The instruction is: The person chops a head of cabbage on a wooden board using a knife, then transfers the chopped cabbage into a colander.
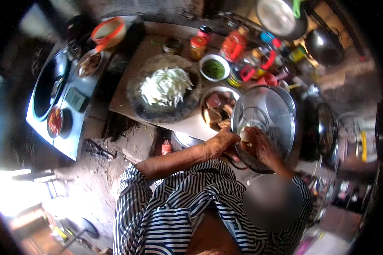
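My left hand (225,142) is at the near left rim of a large metal pot (277,105). Its fingers are partly hidden, so what they grip is unclear. Over the pot's opening, my right hand (260,145) has its fingers closed around a small pale round piece (244,135), blurred, perhaps a garlic bulb or onion. The fingertips of both hands come close together there. Just left of the pot stands a metal bowl (205,118) of brown chunks. White shredded vegetable (166,86) lies heaped on a round chopping block (153,116).
A white bowl of chopped greens (214,69) stands behind the chunks. Several bottles, including a red one (234,44), crowd the back right. A side counter at left holds a wok (48,92), a bowl of chopped red food (55,121) and an orange-rimmed basin (108,30).
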`<state>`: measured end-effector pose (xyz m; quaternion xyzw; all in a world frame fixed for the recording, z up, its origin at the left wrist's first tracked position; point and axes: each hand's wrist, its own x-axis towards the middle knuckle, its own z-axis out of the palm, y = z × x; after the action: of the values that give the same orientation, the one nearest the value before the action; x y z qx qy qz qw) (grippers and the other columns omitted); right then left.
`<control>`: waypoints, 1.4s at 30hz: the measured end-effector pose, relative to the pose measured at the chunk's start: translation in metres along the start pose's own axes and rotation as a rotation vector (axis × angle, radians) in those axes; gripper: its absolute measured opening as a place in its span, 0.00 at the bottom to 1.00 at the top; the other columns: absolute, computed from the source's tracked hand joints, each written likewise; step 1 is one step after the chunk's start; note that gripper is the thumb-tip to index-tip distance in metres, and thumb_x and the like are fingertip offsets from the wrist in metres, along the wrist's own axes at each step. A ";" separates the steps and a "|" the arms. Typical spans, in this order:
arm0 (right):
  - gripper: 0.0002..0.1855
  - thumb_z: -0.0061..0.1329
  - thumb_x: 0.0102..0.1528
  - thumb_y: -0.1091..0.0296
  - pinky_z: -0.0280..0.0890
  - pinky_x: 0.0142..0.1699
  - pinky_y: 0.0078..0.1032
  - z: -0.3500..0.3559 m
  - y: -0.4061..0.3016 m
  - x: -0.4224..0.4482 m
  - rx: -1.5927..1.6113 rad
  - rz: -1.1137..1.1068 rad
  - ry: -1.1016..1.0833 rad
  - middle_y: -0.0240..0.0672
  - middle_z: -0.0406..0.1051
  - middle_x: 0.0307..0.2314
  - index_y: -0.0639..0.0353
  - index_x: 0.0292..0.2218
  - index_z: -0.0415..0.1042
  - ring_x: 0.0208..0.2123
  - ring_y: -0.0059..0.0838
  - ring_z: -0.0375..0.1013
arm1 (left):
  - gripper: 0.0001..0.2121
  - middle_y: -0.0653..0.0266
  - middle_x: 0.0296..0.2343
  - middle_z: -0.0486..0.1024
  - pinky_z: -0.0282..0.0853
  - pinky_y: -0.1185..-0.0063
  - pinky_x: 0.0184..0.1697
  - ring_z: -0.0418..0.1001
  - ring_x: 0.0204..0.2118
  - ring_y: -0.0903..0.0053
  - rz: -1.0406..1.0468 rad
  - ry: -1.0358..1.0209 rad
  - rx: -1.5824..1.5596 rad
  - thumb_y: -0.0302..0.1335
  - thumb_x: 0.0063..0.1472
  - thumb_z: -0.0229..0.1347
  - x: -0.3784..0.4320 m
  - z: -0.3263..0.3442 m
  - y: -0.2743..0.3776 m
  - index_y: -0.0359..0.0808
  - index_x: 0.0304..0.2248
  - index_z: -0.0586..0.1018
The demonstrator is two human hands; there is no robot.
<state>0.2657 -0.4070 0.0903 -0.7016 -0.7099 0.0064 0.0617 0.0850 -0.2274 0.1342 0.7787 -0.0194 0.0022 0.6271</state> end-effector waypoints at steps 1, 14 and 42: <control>0.18 0.44 0.43 0.67 0.60 0.38 0.35 0.001 -0.010 0.010 0.109 0.029 0.045 0.45 0.61 0.31 0.63 0.37 0.58 0.34 0.46 0.63 | 0.08 0.56 0.20 0.67 0.65 0.78 0.25 0.70 0.23 0.73 -0.223 -0.006 -0.413 0.22 0.42 0.54 -0.001 0.004 0.005 0.31 0.22 0.67; 0.22 0.46 0.46 0.62 0.60 0.17 0.13 -0.093 -0.022 -0.017 1.447 0.880 0.183 0.33 0.66 0.21 0.59 0.43 0.61 0.17 0.18 0.65 | 0.20 0.43 0.31 0.69 0.72 0.72 0.28 0.71 0.30 0.61 -0.622 -0.013 -0.949 0.25 0.52 0.41 0.012 0.028 0.018 0.25 0.45 0.55; 0.23 0.47 0.41 0.51 0.60 0.35 0.37 0.091 0.073 -0.077 0.330 1.388 0.819 0.46 0.63 0.30 0.63 0.32 0.65 0.31 0.43 0.64 | 0.28 0.39 0.34 0.67 0.71 0.79 0.29 0.71 0.31 0.60 -0.322 0.384 -0.705 0.30 0.48 0.41 -0.016 -0.030 0.017 0.28 0.49 0.50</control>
<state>0.3304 -0.4753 -0.0130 -0.9096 -0.0257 -0.1094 0.4001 0.0686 -0.2018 0.1570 0.4955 0.2199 0.0424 0.8393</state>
